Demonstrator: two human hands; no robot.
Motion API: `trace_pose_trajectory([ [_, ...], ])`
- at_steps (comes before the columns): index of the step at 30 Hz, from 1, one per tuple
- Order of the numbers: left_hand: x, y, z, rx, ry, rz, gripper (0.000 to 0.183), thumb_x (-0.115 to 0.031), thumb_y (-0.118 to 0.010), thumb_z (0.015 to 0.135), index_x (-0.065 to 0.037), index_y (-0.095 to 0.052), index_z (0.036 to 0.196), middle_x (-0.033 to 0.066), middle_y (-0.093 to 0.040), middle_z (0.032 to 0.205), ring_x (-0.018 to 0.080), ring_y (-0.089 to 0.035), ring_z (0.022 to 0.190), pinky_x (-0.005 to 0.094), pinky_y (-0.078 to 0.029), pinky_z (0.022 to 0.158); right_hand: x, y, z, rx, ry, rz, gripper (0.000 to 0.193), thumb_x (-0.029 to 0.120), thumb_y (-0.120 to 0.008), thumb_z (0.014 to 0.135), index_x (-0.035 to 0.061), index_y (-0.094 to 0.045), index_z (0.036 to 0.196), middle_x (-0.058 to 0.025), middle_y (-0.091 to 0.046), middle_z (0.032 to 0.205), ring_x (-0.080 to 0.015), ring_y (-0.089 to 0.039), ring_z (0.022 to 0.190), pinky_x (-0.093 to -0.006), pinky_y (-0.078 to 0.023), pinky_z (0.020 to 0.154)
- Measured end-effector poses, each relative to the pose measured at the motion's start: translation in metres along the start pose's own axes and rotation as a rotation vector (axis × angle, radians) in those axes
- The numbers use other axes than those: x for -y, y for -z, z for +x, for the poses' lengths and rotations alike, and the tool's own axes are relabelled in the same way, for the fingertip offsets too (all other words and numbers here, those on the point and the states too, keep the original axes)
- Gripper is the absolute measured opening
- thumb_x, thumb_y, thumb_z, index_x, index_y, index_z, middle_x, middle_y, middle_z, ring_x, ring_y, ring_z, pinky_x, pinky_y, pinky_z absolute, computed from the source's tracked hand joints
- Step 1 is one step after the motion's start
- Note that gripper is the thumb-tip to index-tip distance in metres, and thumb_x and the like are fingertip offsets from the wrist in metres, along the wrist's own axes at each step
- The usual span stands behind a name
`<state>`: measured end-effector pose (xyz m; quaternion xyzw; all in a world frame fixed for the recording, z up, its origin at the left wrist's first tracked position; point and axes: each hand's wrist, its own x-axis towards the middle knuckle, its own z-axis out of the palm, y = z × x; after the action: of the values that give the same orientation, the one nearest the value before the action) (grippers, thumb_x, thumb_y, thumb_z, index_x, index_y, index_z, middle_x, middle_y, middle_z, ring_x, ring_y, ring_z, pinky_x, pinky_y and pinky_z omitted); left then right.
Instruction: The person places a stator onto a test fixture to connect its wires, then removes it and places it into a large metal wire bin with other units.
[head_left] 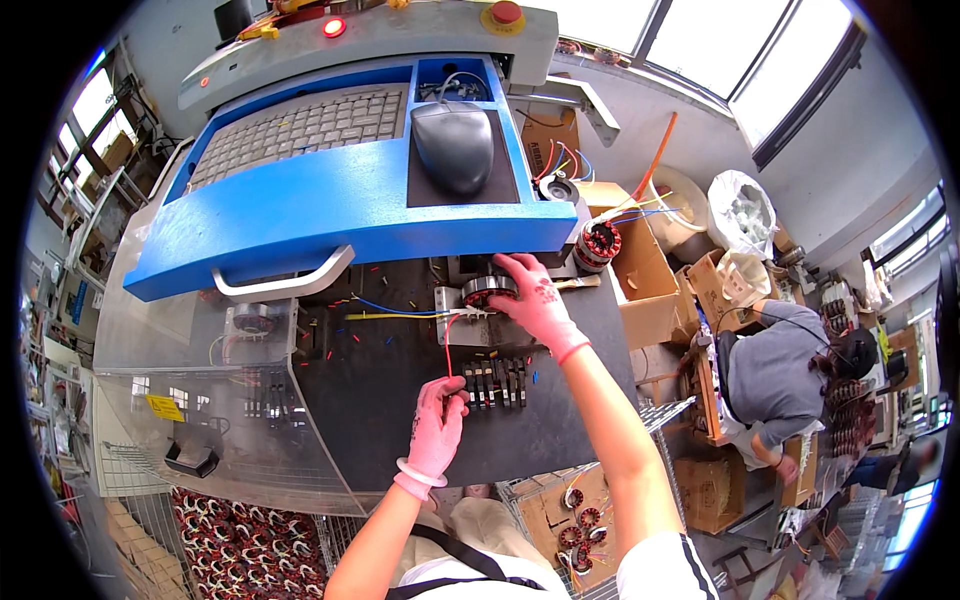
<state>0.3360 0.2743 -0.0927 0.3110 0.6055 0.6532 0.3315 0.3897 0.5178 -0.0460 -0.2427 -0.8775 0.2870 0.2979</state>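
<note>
Pink gloves cover both of my hands. My left hand (437, 428) is closed with its fingertips at the lower end of a red wire (448, 345), which runs up to a motor stator (482, 289). The stator is a metal ring sitting in a holder on the dark worktop. My right hand (541, 306) grips the stator's right side, thumb in front and fingers over the top. From the stator a blue wire (392, 309) and a yellow wire (385, 317) stretch left. Just right of my left fingertips stands a row of small black clamps (495, 384).
Above the worktop (400, 435) juts a blue keyboard drawer (350, 215) with a mouse (452, 148). A clear plastic cover (215, 410) stands left. Another wound stator (598, 245) sits right, beside a cardboard box (645, 275). A person (785, 370) works farther right.
</note>
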Motion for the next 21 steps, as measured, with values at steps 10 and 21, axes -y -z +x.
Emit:
trace_pose_trajectory([
  [10, -0.024, -0.009, 0.002, 0.147, -0.157, 0.584, 0.029, -0.005, -0.059, 0.087, 0.001, -0.055, 0.114, 0.0138, -0.05, 0.117, 0.0221, -0.062, 0.088, 0.0307, -0.052, 0.078, 0.017, -0.045, -0.073, 0.614, -0.631, 0.798, 0.033, 0.032, -0.065, 0.09, -0.0006, -0.068, 0.097, 0.0018, -0.064, 0.08, -0.0045, -0.054, 0.074, -0.0228, -0.044, 0.064],
  [21, 0.023, -0.036, -0.042, 0.272, -0.159, 1.363, 0.065, -0.035, -0.06, 0.084, -0.01, -0.039, 0.141, 0.0077, -0.05, 0.099, 0.0229, -0.055, 0.087, 0.039, -0.047, 0.07, 0.014, -0.014, -0.065, 0.463, -0.158, 0.062, 0.018, 0.018, -0.067, 0.082, 0.004, -0.063, 0.093, -0.0146, -0.066, 0.08, -0.0319, -0.064, 0.076, -0.0378, -0.049, 0.068],
])
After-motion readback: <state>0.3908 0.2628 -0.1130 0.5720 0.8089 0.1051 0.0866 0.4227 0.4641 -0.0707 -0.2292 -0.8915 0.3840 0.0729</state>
